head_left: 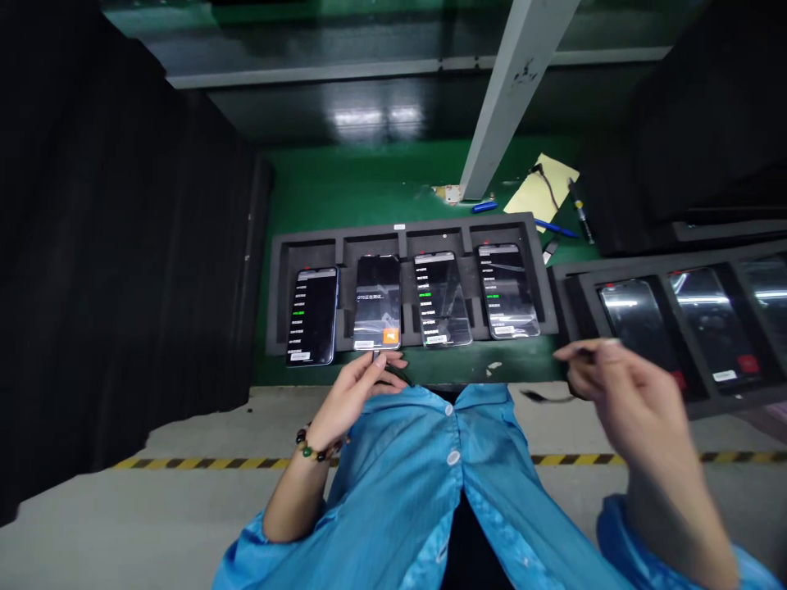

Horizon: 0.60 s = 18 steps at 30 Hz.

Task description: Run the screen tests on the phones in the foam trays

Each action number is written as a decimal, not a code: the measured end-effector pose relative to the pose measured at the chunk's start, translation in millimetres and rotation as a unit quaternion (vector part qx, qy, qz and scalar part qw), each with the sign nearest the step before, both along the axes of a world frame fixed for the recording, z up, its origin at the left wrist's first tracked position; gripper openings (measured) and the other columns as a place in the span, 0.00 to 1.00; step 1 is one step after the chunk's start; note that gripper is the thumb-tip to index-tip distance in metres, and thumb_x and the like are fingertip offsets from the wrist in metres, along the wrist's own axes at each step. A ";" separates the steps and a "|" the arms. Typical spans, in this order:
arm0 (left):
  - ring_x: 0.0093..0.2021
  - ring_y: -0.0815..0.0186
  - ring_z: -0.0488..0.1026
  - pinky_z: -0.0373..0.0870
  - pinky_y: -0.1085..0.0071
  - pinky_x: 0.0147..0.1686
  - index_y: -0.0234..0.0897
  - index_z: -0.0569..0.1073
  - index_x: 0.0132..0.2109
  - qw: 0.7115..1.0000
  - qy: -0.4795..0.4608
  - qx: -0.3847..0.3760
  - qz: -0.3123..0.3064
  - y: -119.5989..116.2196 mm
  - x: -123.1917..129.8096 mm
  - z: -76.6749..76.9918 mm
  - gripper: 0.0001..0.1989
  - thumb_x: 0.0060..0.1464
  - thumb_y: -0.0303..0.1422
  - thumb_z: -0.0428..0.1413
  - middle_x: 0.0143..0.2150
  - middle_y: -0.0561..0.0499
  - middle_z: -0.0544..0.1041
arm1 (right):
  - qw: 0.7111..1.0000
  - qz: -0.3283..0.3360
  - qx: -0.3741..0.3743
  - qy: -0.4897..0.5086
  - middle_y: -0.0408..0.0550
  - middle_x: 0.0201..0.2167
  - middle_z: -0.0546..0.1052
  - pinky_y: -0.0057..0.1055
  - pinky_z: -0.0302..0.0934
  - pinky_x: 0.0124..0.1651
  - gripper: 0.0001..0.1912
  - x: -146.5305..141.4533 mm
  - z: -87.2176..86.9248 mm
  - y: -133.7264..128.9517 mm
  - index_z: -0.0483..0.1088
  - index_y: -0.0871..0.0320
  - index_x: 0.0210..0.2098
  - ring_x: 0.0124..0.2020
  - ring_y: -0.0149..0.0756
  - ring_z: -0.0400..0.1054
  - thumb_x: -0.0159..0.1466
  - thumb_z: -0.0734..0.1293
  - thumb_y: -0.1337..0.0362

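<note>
The left hand (362, 381) is at the near end of the second phone (377, 283) from the left, thumb and fingers pinched together on a dark cable (398, 375) there. That phone lies face up in the grey tray (340, 262), its lit screen showing one line of text and an orange square at the near right. Three other phones lie in the same tray, one to its left and two to its right, each lit with a list that has one green line.

The right hand (620, 377) is well to the right, blurred, in front of the right tray (660, 287), fingers curled in towards the thumb; a dark cord (544, 397) shows just left of it, but I cannot tell whether it is gripped. Beyond the grey tray, on the green bench (369, 180), a marker (580, 211) lies beside yellow paper (525, 197)
</note>
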<state>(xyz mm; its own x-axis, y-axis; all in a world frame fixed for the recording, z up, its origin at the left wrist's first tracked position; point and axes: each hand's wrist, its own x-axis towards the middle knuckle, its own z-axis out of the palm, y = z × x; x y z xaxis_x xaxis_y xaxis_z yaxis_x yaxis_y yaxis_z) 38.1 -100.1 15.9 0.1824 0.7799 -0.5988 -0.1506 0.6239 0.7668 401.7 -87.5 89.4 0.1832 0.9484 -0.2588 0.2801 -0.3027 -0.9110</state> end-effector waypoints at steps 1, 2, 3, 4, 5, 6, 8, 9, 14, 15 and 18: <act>0.44 0.58 0.86 0.86 0.61 0.48 0.34 0.81 0.57 1.000 -0.005 0.003 -0.003 -0.2 -1.3 -1.3 0.28 0.66 0.55 0.64 0.56 0.37 0.84 | 0.999 -0.003 0.002 0.041 0.41 0.21 0.64 0.30 0.50 0.23 0.26 5.9 15.9 10.6 0.83 0.57 0.44 0.21 0.30 0.57 0.74 0.66 0.40; 0.43 0.59 0.86 0.85 0.62 0.48 0.34 0.81 0.57 1.000 -0.009 0.006 -0.006 -0.3 -2.5 -2.6 0.28 0.67 0.54 0.63 0.56 0.37 0.84 | 0.998 0.005 0.006 0.070 0.41 0.22 0.65 0.30 0.52 0.23 0.25 11.0 31.0 23.5 0.83 0.56 0.47 0.22 0.30 0.59 0.73 0.68 0.41; 0.43 0.59 0.86 0.85 0.63 0.48 0.34 0.81 0.56 1.000 -0.010 0.009 -0.008 -0.4 -3.5 -3.7 0.27 0.67 0.54 0.63 0.56 0.37 0.84 | 0.996 0.017 0.020 0.083 0.43 0.24 0.68 0.30 0.55 0.23 0.24 14.9 44.8 38.5 0.82 0.57 0.50 0.23 0.30 0.62 0.72 0.70 0.43; 0.42 0.60 0.86 0.85 0.63 0.47 0.34 0.81 0.56 1.000 -0.011 0.011 -0.009 -0.5 -4.2 -4.7 0.27 0.67 0.54 0.63 0.56 0.37 0.84 | 0.996 0.028 0.035 0.078 0.43 0.27 0.70 0.30 0.56 0.24 0.23 17.5 56.7 54.9 0.82 0.57 0.53 0.24 0.30 0.65 0.71 0.72 0.45; 0.42 0.60 0.86 0.85 0.64 0.46 0.34 0.81 0.56 1.000 -0.013 0.012 -0.010 -0.6 -4.6 -5.3 0.27 0.66 0.54 0.64 0.55 0.38 0.84 | 0.996 0.027 0.053 0.061 0.42 0.29 0.69 0.28 0.53 0.23 0.23 19.2 66.5 72.5 0.81 0.58 0.55 0.24 0.28 0.66 0.71 0.72 0.47; 0.42 0.60 0.85 0.85 0.65 0.46 0.35 0.82 0.55 1.000 -0.015 0.013 -0.009 -0.9 -4.7 -5.7 0.27 0.66 0.55 0.64 0.55 0.38 0.84 | 0.996 0.021 0.073 0.039 0.39 0.28 0.67 0.27 0.47 0.22 0.23 20.0 74.1 90.7 0.80 0.60 0.57 0.22 0.25 0.65 0.73 0.70 0.49; 0.41 0.61 0.85 0.85 0.66 0.45 0.35 0.82 0.54 1.000 -0.017 0.014 -0.005 -1.3 -4.3 -5.9 0.27 0.65 0.55 0.65 0.54 0.39 0.84 | 0.997 0.021 0.073 -0.005 0.30 0.25 0.60 0.28 0.36 0.25 0.25 20.6 83.6 127.6 0.76 0.63 0.61 0.17 0.15 0.56 0.77 0.62 0.51; 0.41 0.62 0.85 0.85 0.66 0.44 0.35 0.82 0.54 1.000 -0.018 0.015 -0.002 -1.6 -4.0 -5.9 0.27 0.65 0.55 0.65 0.54 0.39 0.84 | 0.998 0.027 0.058 -0.016 0.27 0.24 0.57 0.31 0.34 0.27 0.27 21.2 86.1 145.8 0.75 0.65 0.61 0.15 0.12 0.50 0.77 0.58 0.52; 0.39 0.61 0.85 0.85 0.66 0.42 0.34 0.82 0.53 0.999 -0.024 0.021 0.004 -2.7 -3.7 -7.3 0.28 0.64 0.56 0.65 0.54 0.38 0.84 | 0.998 -0.017 -0.001 -0.057 0.26 0.25 0.61 0.40 0.39 0.29 0.32 36.0 84.6 227.5 0.73 0.77 0.44 0.22 0.12 0.60 0.69 0.49 0.54; 0.40 0.61 0.85 0.85 0.66 0.42 0.34 0.82 0.53 0.999 -0.026 0.022 0.004 -2.8 -3.9 -8.0 0.28 0.64 0.56 0.65 0.54 0.38 0.84 | 0.997 -0.020 -0.004 -0.078 0.28 0.27 0.65 0.40 0.41 0.30 0.34 41.5 81.3 241.6 0.72 0.80 0.42 0.25 0.15 0.65 0.68 0.48 0.54; 0.40 0.61 0.85 0.85 0.66 0.41 0.34 0.82 0.53 0.999 -0.031 0.026 0.005 -3.1 -5.0 -9.5 0.27 0.64 0.55 0.65 0.55 0.38 0.84 | 0.976 0.001 0.032 -0.217 0.39 0.32 0.73 0.42 0.46 0.30 0.40 57.6 63.2 278.7 0.70 0.87 0.35 0.31 0.24 0.73 0.63 0.42 0.55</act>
<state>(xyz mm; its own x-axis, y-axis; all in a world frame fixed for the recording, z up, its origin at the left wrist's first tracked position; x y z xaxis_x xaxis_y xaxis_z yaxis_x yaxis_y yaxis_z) 33.2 -103.2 6.3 0.2104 0.8118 -0.5447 -0.2043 0.5814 0.7876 459.3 191.2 152.6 0.2598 0.9607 -0.0974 0.6442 -0.2475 -0.7237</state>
